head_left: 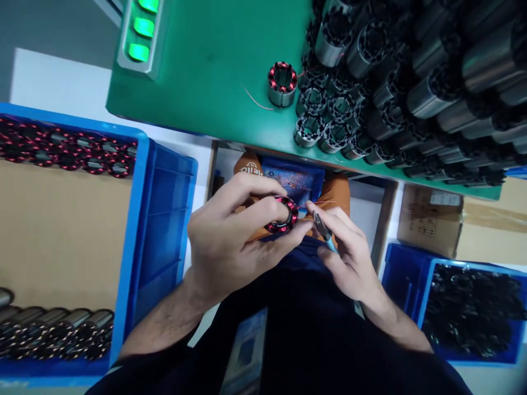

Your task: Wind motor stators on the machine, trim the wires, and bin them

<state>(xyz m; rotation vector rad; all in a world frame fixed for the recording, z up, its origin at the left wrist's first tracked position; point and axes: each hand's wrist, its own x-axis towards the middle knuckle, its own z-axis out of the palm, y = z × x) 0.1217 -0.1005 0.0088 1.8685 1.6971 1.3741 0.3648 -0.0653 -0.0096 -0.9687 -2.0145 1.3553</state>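
In the head view, the two hands are near each other in front of the lap, each closed on something. The left hand [230,236] is clamped around a wound core [293,213], a dark ring with red coils, its fingers curled over and around it. The right hand [349,255] grips small cutters [323,231] with a light-blue handle, their tips pointing up beside the left fingertips; a thin red wire [327,202] runs across just past the right fingertips. Below the counter's edge, between the orange-clad knees, sits a small blue bin [321,178] with coppery bits in it. On the green counter [214,66] stands another red-coiled core [282,90], with a loose wire [256,101] beside it and rows of bare metal cores [310,129] to its right. Green lights [144,26] glow at the counter's left end. A large blue crate [164,214] at left holds more cores in two groups; at right, a blue box [405,280] of dark pieces stands near a cardboard carton [428,219].
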